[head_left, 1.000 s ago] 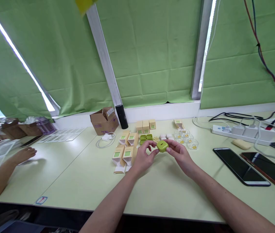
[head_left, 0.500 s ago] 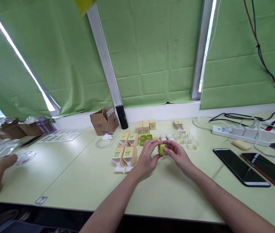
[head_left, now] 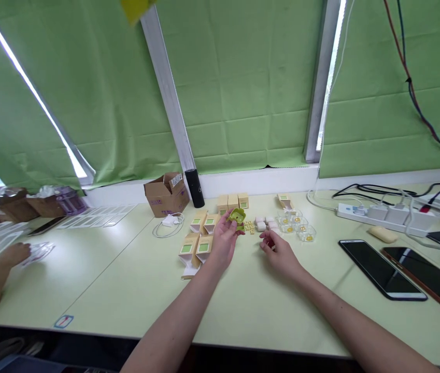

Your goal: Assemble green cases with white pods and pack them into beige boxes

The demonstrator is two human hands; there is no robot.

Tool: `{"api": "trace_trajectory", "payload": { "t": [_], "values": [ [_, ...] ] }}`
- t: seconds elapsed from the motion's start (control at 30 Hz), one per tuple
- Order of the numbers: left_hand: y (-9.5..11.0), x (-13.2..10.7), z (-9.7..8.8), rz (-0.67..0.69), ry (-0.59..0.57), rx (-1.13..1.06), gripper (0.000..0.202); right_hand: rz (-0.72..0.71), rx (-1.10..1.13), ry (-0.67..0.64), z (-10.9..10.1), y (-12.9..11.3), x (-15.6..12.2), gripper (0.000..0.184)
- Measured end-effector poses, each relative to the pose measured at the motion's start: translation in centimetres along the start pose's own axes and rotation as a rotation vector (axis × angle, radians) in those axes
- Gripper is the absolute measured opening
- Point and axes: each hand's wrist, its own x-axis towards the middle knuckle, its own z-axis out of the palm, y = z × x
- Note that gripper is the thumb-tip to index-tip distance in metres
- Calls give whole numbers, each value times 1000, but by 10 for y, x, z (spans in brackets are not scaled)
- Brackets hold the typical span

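Cardboard box [head_left: 166, 192] beside black cylinder [head_left: 194, 187]; power strip [head_left: 363, 211], black phone [head_left: 381, 268] at right; co-worker's hand [head_left: 15, 254] far left.

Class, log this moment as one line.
left hand: holds green case | right hand: over table, near white pieces | co-worker's hand: far left

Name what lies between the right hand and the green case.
Head view: small white blocks and yellow tiles, on the table between right hand and green case.
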Motion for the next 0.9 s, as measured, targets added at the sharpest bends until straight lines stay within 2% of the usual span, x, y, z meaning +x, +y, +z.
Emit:
{"api": "trace_trajectory", "payload": {
  "t": [0.17,0.37,0.47,0.6,0.9],
  "values": [
    [-13,-1,-8,-62,43,-110,54,-115,-355,-94,8,2,-2,24],
    [-20,-5,-17,-105,-12,-79,57,-146,-833,-175,10,-10,10,30],
    [-18,-5,-17,-105,-20,-75,56,-125,-897,-195,16,-18,21,28],
    [-17,-5,-18,-93,-44,-71,53,-67,-949,-155,27,-24,35,31],
    [-13,-9,-15,-91,-68,-55,53,-6,-978,-138,36,-23,50,32]
  ]
}}
